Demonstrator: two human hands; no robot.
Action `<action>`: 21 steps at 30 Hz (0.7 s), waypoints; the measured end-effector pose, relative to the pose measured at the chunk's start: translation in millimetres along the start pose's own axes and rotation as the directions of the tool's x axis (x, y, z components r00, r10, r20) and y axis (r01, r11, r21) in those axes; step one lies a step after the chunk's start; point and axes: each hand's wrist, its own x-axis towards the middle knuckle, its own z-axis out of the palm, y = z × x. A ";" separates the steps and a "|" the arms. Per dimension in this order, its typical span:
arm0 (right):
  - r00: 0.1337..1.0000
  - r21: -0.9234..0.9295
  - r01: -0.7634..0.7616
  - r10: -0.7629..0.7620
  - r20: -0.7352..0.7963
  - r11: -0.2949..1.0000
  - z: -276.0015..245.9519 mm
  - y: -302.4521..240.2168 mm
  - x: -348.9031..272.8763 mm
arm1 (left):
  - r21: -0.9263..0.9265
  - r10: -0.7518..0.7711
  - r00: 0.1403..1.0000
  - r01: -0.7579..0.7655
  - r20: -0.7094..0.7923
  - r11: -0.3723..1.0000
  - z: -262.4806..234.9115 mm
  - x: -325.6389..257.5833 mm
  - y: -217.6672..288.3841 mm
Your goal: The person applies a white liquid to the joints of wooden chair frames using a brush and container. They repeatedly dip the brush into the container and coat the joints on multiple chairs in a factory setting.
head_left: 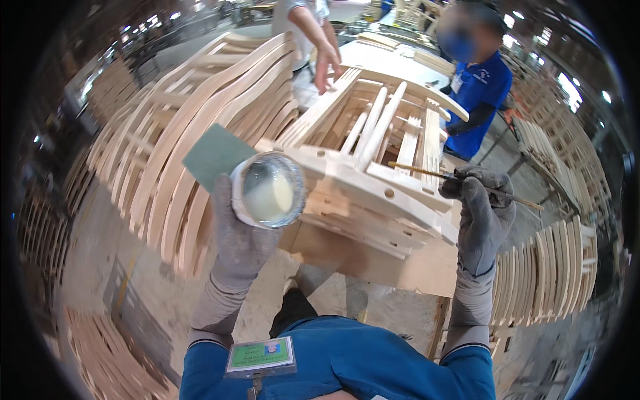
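In my gloved left hand (243, 237) is a round tub (269, 190) with whitish liquid in it, its rim smeared. A green flat sheet, perhaps sandpaper (223, 157), sticks out beside the tub on the same side. My gloved right hand (481, 210) grips a thin wooden stick (427, 171) between its fingers; whether it ends in bristles I cannot make out. Between both hands lies a pile of pale wooden chair parts (360, 175), with holes in the nearest curved piece. Slats and rails (383, 123) lie behind that piece.
Curved wooden frames (200, 127) stand stacked at the left. A co-worker's bare hand (327, 67) hangs over the far parts, and a person in a blue shirt (483, 93) stands at the far right. More wooden parts (550, 270) stand in a row at the lower right.
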 end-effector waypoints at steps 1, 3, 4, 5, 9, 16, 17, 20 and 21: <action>1.000 -0.045 -0.007 0.007 -0.010 0.999 12.4 2.5 7.6 | 0.038 -0.030 0.998 0.028 0.059 0.999 -2.0 24.5 2.0; 0.998 -0.133 -0.053 0.050 -0.025 0.990 37.8 10.1 18.5 | 0.077 -0.121 0.985 0.112 0.127 0.991 -11.4 67.0 8.7; 0.997 -0.208 -0.076 0.071 -0.027 0.975 51.8 12.5 24.8 | 0.077 -0.174 0.973 0.164 0.149 0.983 -15.5 88.2 13.1; 0.998 -0.191 -0.057 0.059 0.005 0.980 65.9 17.4 32.0 | 0.080 -0.224 0.959 0.213 0.171 0.974 -18.5 109.1 15.6; 0.991 -0.221 0.011 0.020 0.136 0.975 104.7 41.8 56.6 | -0.004 -0.371 0.868 0.395 0.329 0.919 -23.3 168.4 15.0; 0.957 -0.576 0.234 -0.080 0.280 0.783 137.8 72.1 95.5 | -0.005 -0.520 0.765 0.564 0.381 0.826 -33.1 207.1 -7.7; 0.966 -0.586 0.214 -0.079 0.247 0.782 133.5 76.0 94.7 | -0.015 -0.515 0.764 0.564 0.389 0.826 -31.2 209.5 -7.6; 0.996 -0.561 0.027 0.026 0.087 0.827 128.3 83.5 82.8 | -0.023 -0.415 0.843 0.449 0.343 0.893 -38.6 212.6 -20.9; 0.997 -0.571 0.036 0.005 0.071 0.820 129.3 86.2 75.5 | -0.020 -0.381 0.864 0.410 0.328 0.912 -39.0 212.6 -25.7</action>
